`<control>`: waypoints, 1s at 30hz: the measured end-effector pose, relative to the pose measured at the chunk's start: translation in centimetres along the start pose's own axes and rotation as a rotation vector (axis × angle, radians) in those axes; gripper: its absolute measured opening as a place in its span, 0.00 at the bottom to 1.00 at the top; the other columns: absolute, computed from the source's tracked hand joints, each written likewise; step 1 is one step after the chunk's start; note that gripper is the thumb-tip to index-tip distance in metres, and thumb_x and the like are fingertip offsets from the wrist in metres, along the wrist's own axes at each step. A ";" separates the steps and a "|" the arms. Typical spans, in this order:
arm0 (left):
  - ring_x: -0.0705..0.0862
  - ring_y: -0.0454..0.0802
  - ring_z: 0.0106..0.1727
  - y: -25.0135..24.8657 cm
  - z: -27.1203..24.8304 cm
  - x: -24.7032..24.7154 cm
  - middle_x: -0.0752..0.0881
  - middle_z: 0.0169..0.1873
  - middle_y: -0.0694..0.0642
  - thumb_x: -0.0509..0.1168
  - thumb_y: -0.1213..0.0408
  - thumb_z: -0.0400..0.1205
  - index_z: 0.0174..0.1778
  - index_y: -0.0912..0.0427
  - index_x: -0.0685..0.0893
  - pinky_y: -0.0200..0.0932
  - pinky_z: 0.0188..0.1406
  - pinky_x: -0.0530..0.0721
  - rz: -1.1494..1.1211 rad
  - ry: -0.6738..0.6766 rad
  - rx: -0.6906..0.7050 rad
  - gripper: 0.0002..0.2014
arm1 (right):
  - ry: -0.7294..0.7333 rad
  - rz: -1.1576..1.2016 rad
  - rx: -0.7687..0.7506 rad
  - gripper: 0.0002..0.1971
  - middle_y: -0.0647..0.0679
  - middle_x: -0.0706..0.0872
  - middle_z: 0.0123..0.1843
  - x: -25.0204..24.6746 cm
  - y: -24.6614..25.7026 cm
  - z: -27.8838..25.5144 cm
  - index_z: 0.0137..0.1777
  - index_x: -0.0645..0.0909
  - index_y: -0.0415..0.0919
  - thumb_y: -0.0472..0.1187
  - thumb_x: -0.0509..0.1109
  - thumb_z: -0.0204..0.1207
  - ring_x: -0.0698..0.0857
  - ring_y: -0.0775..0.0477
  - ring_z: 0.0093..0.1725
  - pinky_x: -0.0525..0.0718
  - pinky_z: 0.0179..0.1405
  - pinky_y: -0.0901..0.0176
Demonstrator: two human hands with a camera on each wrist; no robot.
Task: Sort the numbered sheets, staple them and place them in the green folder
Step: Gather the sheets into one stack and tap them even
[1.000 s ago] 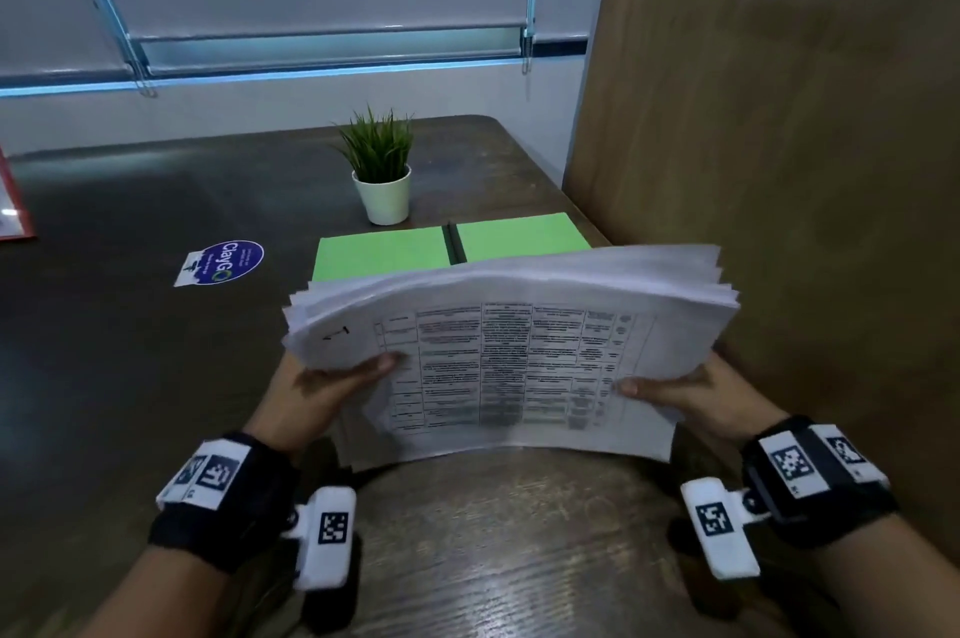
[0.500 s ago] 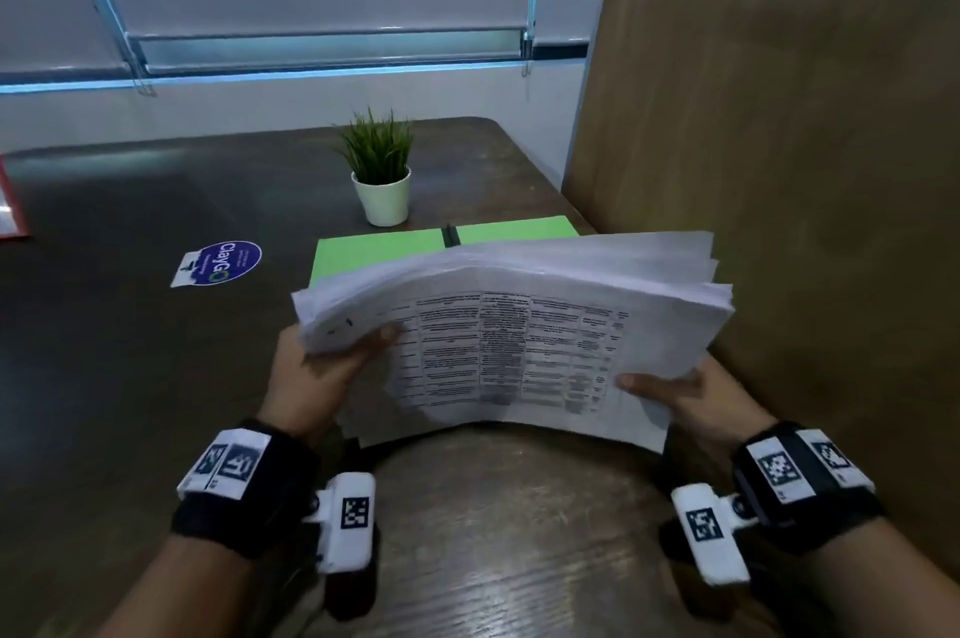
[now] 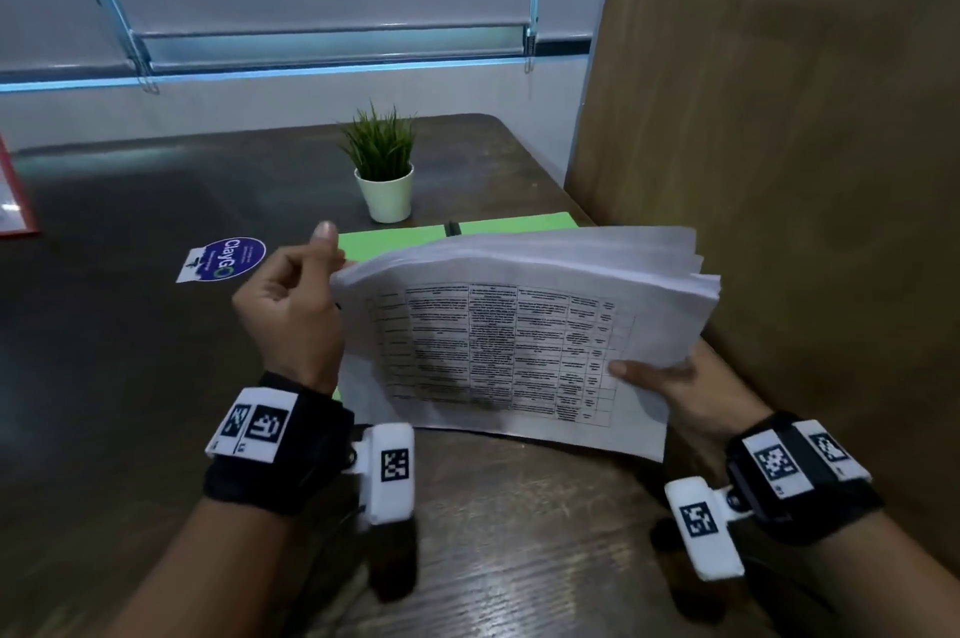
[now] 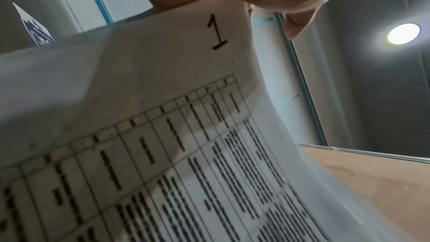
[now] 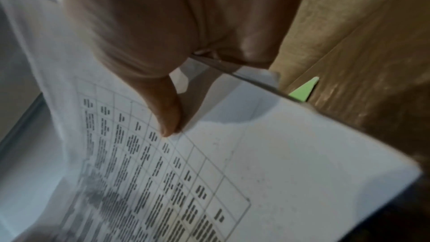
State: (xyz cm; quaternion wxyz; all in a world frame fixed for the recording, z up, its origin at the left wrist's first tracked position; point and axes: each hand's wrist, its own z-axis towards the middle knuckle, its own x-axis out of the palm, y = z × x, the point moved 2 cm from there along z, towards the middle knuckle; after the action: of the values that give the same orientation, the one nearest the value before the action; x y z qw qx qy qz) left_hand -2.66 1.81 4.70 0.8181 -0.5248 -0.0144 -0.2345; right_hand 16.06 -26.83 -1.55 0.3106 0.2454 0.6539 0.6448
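A: Report item count and location.

B: One stack of sheets (image 3: 524, 325), held above the near edge of one dark table (image 3: 130, 377). The number of sheets in the stack cannot be counted; the far edges are fanned. One green folder (image 3: 395, 242) lies flat on the table behind the stack, partly hidden by it, with a dark strip (image 3: 451, 227) across its middle.

A: Hand status?

B: Two hands in use. The right hand (image 3: 691, 388) grips the right side of the stack, thumb (image 5: 167, 115) pressed on the printed table of the top sheet, remaining fingers under the paper. The left hand (image 3: 291, 310) pinches the left corner of the stack between thumb and curled fingers, with the thumb tip raised above the paper edge.

A: Any marking visible?

B: One handwritten "1" (image 4: 216, 32) near the corner held by the left hand, in the left wrist view. No other numbers are legible.

A: Other objects?

B: One potted plant (image 3: 384, 169) in a white pot just behind the folder. One round blue sticker (image 3: 228, 259) on the table to the left of the folder. One wooden panel (image 3: 779, 143) along the right side.
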 end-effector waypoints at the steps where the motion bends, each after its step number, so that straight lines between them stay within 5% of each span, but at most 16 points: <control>1: 0.86 0.50 0.31 0.0 0.3 0.0 0.88 0.26 0.48 0.71 0.47 0.78 0.32 0.56 0.88 0.43 0.39 0.85 -0.010 -0.017 0.012 0.17 | 0.012 0.014 0.004 0.22 0.44 0.90 0.64 0.1 -0.1 0.0 0.69 0.80 0.38 0.28 0.74 0.75 0.88 0.44 0.64 0.86 0.64 0.48; 3: 0.85 0.54 0.34 0.8 0.4 -0.5 0.88 0.28 0.54 0.71 0.43 0.78 0.34 0.56 0.87 0.46 0.41 0.84 0.020 -0.031 0.023 0.18 | 0.010 0.011 0.000 0.23 0.46 0.90 0.63 0.1 -0.5 -0.2 0.70 0.79 0.38 0.27 0.73 0.75 0.88 0.46 0.63 0.87 0.61 0.54; 5: 0.83 0.44 0.33 1.9 -0.3 -1.0 0.87 0.29 0.46 0.71 0.39 0.72 0.38 0.51 0.87 0.41 0.39 0.82 0.091 0.038 0.009 0.17 | -0.001 0.009 0.006 0.21 0.51 0.92 0.60 -0.1 -0.4 -0.5 0.67 0.80 0.39 0.24 0.72 0.76 0.89 0.51 0.61 0.88 0.56 0.63; 8: 0.87 0.30 0.40 1.3 -1.3 -1.8 0.91 0.37 0.34 0.77 0.44 0.65 0.54 0.50 0.85 0.25 0.42 0.82 0.164 0.271 -0.007 0.24 | -0.005 -0.029 0.002 0.19 0.55 0.93 0.56 -0.6 0.2 -0.3 0.63 0.82 0.44 0.25 0.72 0.76 0.90 0.54 0.58 0.89 0.56 0.62; 10: 0.88 0.35 0.54 -1.7 -0.6 -1.7 0.91 0.49 0.40 0.85 0.47 0.62 0.64 0.43 0.82 0.32 0.54 0.85 0.310 0.414 0.111 0.34 | 0.001 -0.068 -0.010 0.18 0.53 0.93 0.54 -1.1 1.6 0.0 0.61 0.83 0.44 0.25 0.72 0.76 0.91 0.55 0.56 0.89 0.52 0.62; 13: 0.83 0.40 0.67 -5.5 0.8 1.3 0.86 0.66 0.40 0.81 0.37 0.57 0.76 0.34 0.72 0.47 0.67 0.82 0.825 0.778 0.279 0.49 | 0.069 -0.253 -0.040 0.13 0.51 0.93 0.54 -1.3 4.6 1.0 0.59 0.86 0.43 0.30 0.75 0.77 0.91 0.53 0.57 0.89 0.60 0.54; 15: 0.86 0.45 0.63 -5.4 1.3 4.0 0.89 0.61 0.43 0.81 0.35 0.60 0.72 0.38 0.79 0.51 0.65 0.84 0.978 0.976 0.225 0.42 | 0.112 -0.401 -0.078 0.10 0.45 0.93 0.54 -0.8 7.3 1.6 0.58 0.89 0.41 0.36 0.77 0.76 0.91 0.44 0.57 0.87 0.63 0.44; 17: 0.88 0.46 0.44 -4.0 1.6 5.3 0.91 0.40 0.47 0.80 0.39 0.67 0.49 0.48 0.91 0.52 0.49 0.88 0.882 1.070 0.094 0.21 | 0.140 -0.556 -0.148 0.06 0.39 0.93 0.48 -0.7 10.5 1.8 0.50 0.91 0.39 0.39 0.79 0.75 0.91 0.35 0.50 0.89 0.55 0.38; 19: 0.76 0.39 0.27 -3.3 1.7 5.0 0.78 0.23 0.41 0.79 0.46 0.73 0.25 0.51 0.86 0.40 0.32 0.81 0.647 1.042 -0.008 0.17 | 0.127 -0.548 -0.189 0.02 0.43 0.94 0.40 -1.9 13.3 1.6 0.43 0.91 0.38 0.37 0.79 0.74 0.92 0.44 0.40 0.90 0.39 0.50; 21: 0.67 0.38 0.22 -2.9 1.5 3.9 0.72 0.19 0.42 0.78 0.62 0.78 0.19 0.54 0.79 0.34 0.24 0.69 0.477 0.917 -0.068 0.22 | 0.064 -0.392 -0.201 0.04 0.51 0.93 0.35 -3.6 15.0 1.3 0.40 0.91 0.41 0.32 0.79 0.70 0.89 0.56 0.34 0.86 0.33 0.65; 24: 0.80 0.46 0.28 -2.0 0.7 2.2 0.85 0.30 0.58 0.77 0.66 0.77 0.36 0.73 0.87 0.38 0.27 0.81 0.270 0.699 -0.265 0.12 | 0.045 -0.018 -0.146 0.12 0.47 0.94 0.42 -3.8 13.0 1.3 0.44 0.93 0.42 0.37 0.83 0.58 0.92 0.53 0.39 0.91 0.40 0.62; 27: 0.88 0.51 0.39 0.1 -0.7 1.8 0.93 0.40 0.58 0.84 0.53 0.67 0.38 0.59 0.92 0.48 0.46 0.86 0.175 0.614 -0.375 0.15 | 0.071 0.239 -0.082 0.27 0.42 0.92 0.56 -0.1 8.6 1.4 0.55 0.90 0.42 0.47 0.89 0.54 0.92 0.45 0.50 0.92 0.46 0.53; 30: 0.90 0.54 0.52 0.7 -2.6 2.1 0.94 0.47 0.58 0.83 0.55 0.70 0.42 0.56 0.94 0.42 0.51 0.86 0.156 0.713 -0.428 0.11 | 0.006 0.380 -0.040 0.22 0.36 0.90 0.60 3.4 6.9 1.5 0.64 0.84 0.34 0.37 0.77 0.69 0.89 0.35 0.60 0.91 0.54 0.46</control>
State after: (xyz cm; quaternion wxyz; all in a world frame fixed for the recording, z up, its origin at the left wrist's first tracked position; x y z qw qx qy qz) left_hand -1.10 -0.99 3.52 0.6597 -0.5684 0.3585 -0.3365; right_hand 14.26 -23.04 5.04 0.1859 0.3562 0.5837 0.7056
